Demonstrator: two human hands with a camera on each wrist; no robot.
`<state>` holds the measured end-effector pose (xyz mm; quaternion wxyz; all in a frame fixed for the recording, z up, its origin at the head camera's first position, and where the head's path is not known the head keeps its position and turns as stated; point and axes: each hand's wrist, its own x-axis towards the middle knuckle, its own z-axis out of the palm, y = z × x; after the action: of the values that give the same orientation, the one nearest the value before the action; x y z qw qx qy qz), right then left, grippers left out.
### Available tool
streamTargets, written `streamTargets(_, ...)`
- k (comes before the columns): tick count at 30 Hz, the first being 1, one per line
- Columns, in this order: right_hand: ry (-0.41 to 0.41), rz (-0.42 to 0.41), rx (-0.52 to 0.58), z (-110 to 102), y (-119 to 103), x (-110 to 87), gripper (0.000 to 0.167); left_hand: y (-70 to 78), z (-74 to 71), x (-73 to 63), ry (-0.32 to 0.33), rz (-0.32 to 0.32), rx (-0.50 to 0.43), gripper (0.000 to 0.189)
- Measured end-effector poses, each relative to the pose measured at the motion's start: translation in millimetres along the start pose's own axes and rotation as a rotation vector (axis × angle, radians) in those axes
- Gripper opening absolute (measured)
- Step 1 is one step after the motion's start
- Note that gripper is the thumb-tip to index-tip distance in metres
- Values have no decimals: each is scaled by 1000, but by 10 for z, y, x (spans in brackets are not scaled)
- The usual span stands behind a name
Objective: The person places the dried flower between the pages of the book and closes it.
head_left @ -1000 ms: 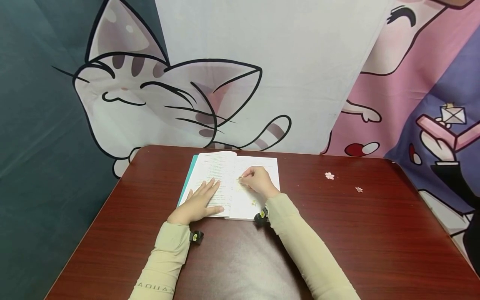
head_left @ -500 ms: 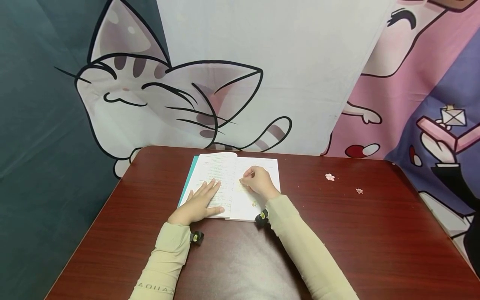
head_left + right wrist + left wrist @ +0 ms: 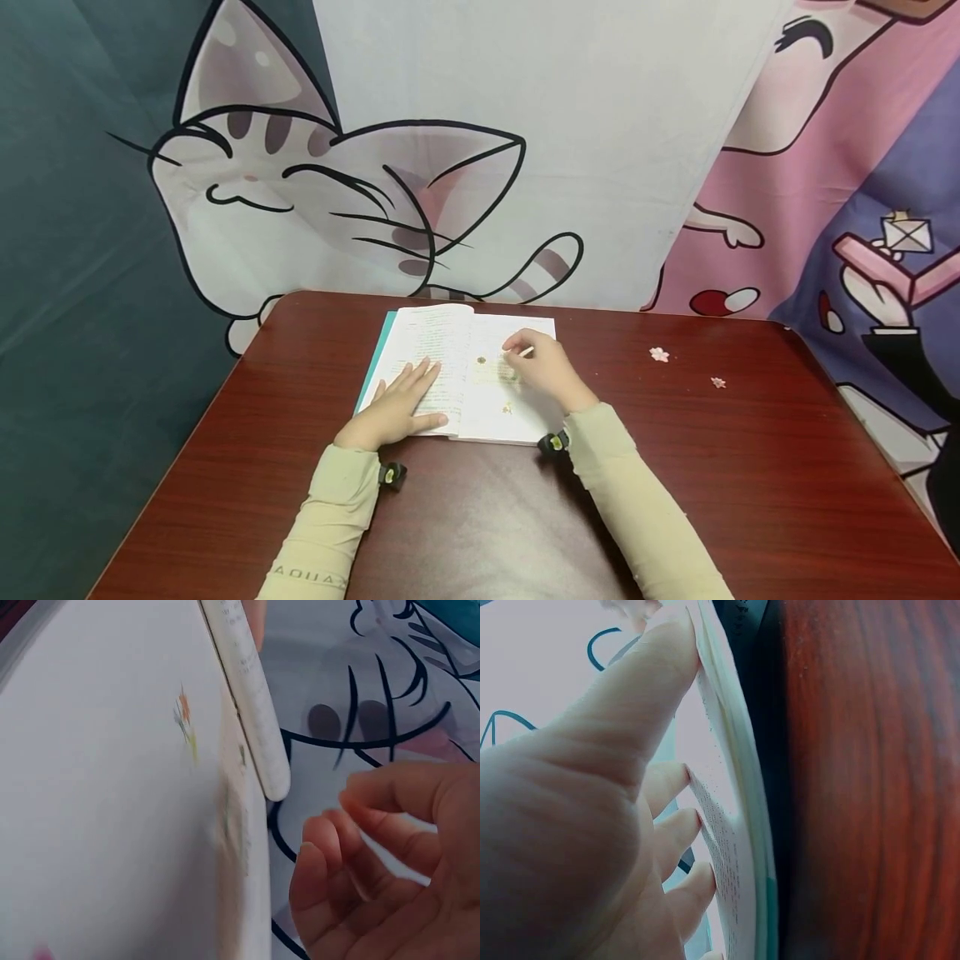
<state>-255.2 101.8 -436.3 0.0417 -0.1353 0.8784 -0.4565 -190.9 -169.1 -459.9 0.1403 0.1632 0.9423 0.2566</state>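
Note:
An open book [image 3: 517, 425] with a teal cover edge lies on the table. My left hand [image 3: 390, 412] rests flat on its printed left page, fingers spread and thumb by the lower edge; in the left wrist view the fingertips touch the print. My right hand [image 3: 543, 367] hovers over the right page, fingers loosely curled, with no held thing visible. A small dark flower-like piece [image 3: 481, 360] lies on that page left of the fingertips. Nearer the page's lower part is a little yellowish flower design [image 3: 507, 408], seen as an orange and yellow mark [image 3: 184, 720] in the right wrist view.
Two small pale pink flower-shaped pieces, a larger one [image 3: 658, 354] and a smaller one [image 3: 718, 382], lie on the reddish-brown table [image 3: 750, 483] to the right. Behind the table's far edge hangs a cloth backdrop [image 3: 600, 125] with cartoon cats.
My right hand has drawn back to the right from the page's middle, uncovering the small dark flower-like piece where its fingertips were. The left hand stays in place.

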Motion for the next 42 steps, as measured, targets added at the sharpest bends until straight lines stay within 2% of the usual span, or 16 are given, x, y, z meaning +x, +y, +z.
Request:
streamTargets(4,-17,-113,-79,-159,6,-115,6,3,3,-6,-1,5,-8,87)
streamTargets(9,-99,-276,-186,-309,43,-267,6,21,-15,-16,3,-2,2,86)
streamTargets(15,-199,-387,-328,-379,95,-448,6,32,-14,-19,-7,-6,-1,87)
streamTargets(19,-222,-438,-388,-384,139,-553,7,27,-9,-18,-8,-4,-2,87)
streamTargets(24,-253,-480,-430,-377,179,-666,11,22,-11,-18,-5,-4,-13,86)
streamTargets(30,-295,-473,-471,-362,243,-758,20,31,-21,-20,-10,-6,-19,86)
streamTargets(35,-300,-476,-498,-347,256,-830,26,36,-24,-18,-6,-2,-6,86)
streamTargets(42,-272,-478,-533,-347,255,-879,22,43,-31,-22,-6,0,6,86)
